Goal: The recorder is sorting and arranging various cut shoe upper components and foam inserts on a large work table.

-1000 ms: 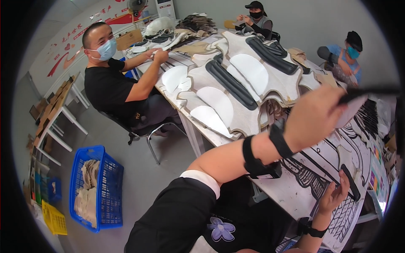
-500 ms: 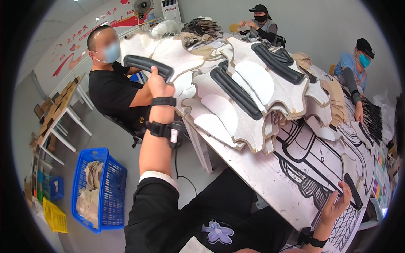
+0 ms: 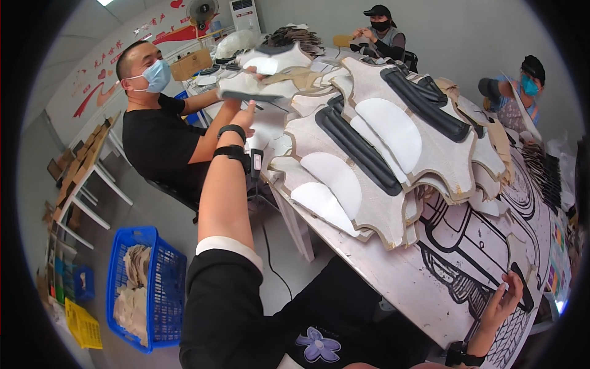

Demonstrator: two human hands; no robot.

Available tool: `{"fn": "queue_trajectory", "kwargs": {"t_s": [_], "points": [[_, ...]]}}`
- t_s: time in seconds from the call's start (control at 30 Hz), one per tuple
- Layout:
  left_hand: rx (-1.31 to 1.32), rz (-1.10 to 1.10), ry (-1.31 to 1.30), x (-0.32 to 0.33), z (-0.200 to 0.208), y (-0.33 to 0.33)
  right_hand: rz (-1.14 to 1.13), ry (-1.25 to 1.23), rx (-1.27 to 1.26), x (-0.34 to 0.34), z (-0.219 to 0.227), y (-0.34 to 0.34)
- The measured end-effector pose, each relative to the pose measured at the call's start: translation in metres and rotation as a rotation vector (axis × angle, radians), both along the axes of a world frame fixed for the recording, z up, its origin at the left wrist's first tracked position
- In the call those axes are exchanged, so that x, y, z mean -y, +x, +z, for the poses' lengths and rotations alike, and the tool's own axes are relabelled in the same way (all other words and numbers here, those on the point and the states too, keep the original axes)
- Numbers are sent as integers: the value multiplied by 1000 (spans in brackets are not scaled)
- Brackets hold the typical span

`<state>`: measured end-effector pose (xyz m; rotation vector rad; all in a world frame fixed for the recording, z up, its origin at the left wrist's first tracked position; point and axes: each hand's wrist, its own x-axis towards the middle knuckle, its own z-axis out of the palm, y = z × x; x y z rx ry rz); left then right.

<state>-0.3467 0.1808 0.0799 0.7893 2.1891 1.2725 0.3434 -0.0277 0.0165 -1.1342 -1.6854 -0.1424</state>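
- At 11 o'clock from centre, the left hand (image 3: 244, 120) reaches to a blurred pale fabric piece with a dark lower edge (image 3: 236, 83), by a co-worker's arm (image 3: 206, 140); whether it grips, I cannot tell.
- At 4 o'clock, the right hand (image 3: 503, 305) is open, fingers loosely bent, beside a black elongated pad (image 3: 523, 292).

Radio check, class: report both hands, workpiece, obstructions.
Left hand extended near blurred off-white, dark-edged flat piece, contact unclear. Right hand half-open beside black elongated strip. Co-worker's bare forearm close to left hand.
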Motion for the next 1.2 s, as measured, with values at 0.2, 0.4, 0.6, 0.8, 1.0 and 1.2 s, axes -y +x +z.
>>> {"fn": "queue_trajectory", "kwargs": {"t_s": [0.2,0.4,0.6,0.8,1.0,1.2], "points": [[109,-227,459,44,-38,9,-8,-73,-80,-12,-4,-1],[-19,-288,967,136,-23,84,-19,-85,-168,-3,-10,8],[-424,-337,1555,232,-34,170,-222,24,67,2,22,5],[-721,-596,1459,232,-25,252,-619,-3,326,0,72,31],[-594,-1162,1180,214,-24,314,-612,-532,616,23,67,84],[-616,-1604,1029,211,-3,368,-650,-602,953,-18,19,139]]}}
